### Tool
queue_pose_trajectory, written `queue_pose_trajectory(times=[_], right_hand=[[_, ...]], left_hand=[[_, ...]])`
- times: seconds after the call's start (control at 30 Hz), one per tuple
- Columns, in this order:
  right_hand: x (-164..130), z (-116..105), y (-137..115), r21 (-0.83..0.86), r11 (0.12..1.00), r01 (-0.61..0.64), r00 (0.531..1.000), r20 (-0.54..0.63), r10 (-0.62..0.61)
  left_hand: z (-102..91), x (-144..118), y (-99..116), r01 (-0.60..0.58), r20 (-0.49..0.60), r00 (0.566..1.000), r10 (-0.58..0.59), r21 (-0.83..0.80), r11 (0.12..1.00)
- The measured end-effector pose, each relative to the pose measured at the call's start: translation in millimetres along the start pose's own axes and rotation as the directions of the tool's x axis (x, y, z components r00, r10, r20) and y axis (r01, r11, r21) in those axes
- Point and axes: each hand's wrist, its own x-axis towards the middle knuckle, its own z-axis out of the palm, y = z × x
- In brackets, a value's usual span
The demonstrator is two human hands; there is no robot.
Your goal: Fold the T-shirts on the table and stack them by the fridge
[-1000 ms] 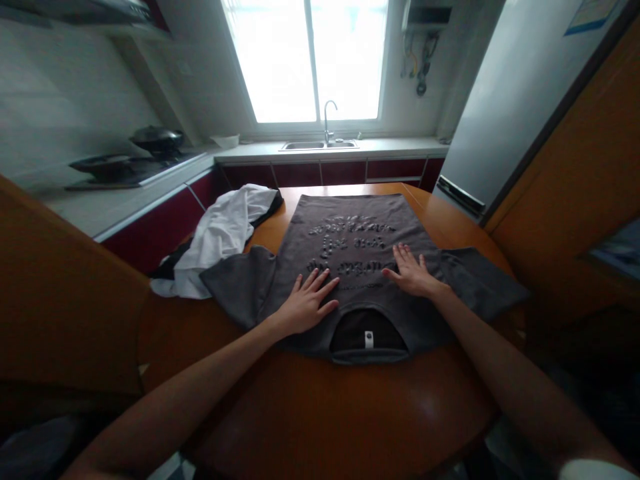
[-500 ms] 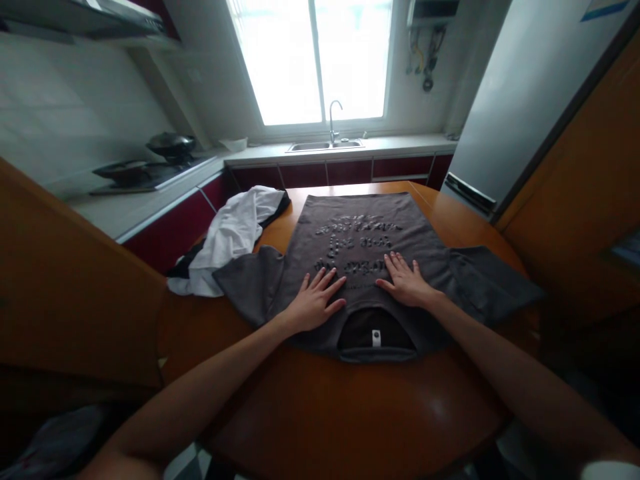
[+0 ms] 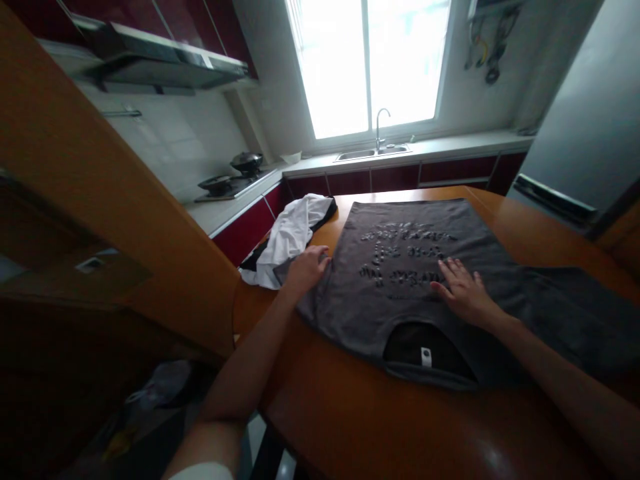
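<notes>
A dark grey T-shirt [image 3: 400, 280] lies spread across the round wooden table [image 3: 380, 420], filling the frame's centre and right. It looks soft and light, best taken at a sleeve or hem. The left hand [image 3: 306, 269] curls around its left sleeve edge; the right hand [image 3: 463, 291] presses flat, fingers spread. A white garment [image 3: 287, 237] lies bunched just beside it.
</notes>
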Motion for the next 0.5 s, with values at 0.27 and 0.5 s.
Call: queue_pose_trajectory(times=[0.27,0.5], right_hand=[[-0.8,9.5,4.9,0.021,0.999,0.030,0.997,-0.073,-0.029],[2.8,15.5,14.0,0.026,0.998,0.052,0.991,-0.127,-0.048]], left_hand=[[-34.5,11.6,-125.4,0.496,0.159,0.830,-0.535,0.230,0.837],[-30.8,9.6,-138.2,0.529,0.225,0.805,-0.549,0.147,0.836]])
